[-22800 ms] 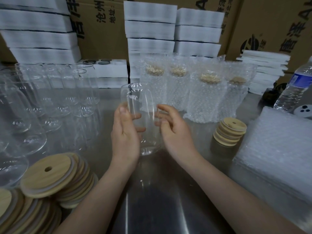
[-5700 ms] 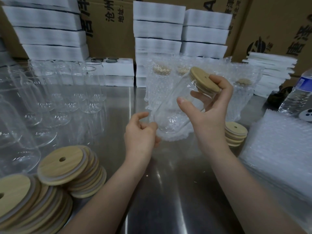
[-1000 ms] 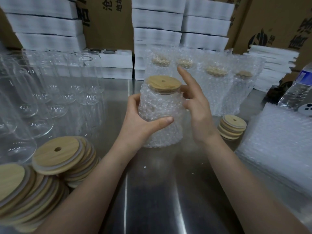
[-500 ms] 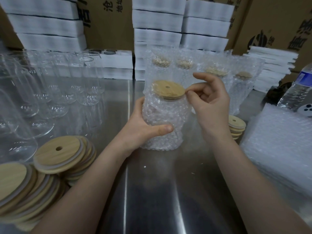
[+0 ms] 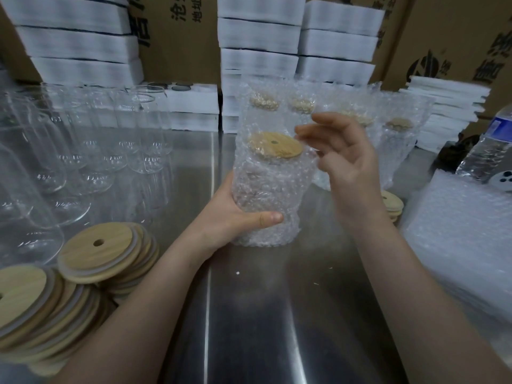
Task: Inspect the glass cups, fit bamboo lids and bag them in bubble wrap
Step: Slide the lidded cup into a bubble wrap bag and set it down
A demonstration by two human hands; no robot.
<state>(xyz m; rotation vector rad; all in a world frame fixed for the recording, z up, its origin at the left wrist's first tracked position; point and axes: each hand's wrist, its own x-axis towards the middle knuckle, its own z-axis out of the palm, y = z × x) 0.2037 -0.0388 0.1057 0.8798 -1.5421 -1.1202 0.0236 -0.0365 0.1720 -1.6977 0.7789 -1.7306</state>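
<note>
the left hand [image 5: 235, 214] grips a cylindrical glass cup [image 5: 267, 195] sheathed in a knobbly bubble-wrap bag, upright on the shiny steel counter [image 5: 249, 314]. its round bamboo lid [image 5: 275, 147] shows. the right hand [image 5: 346, 159] hovers beside it, fingers spread loose.

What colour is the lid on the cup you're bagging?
Light tan bamboo lid, small dark hole; head view.

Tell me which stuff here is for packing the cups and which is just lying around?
For the job:
- wrapped cup in the left hand
- right hand
- its lid
- bare cups
- spare lids
- bubble bags
- finished cups

Just lying around:
- water bottle
- cardboard boxes
</note>
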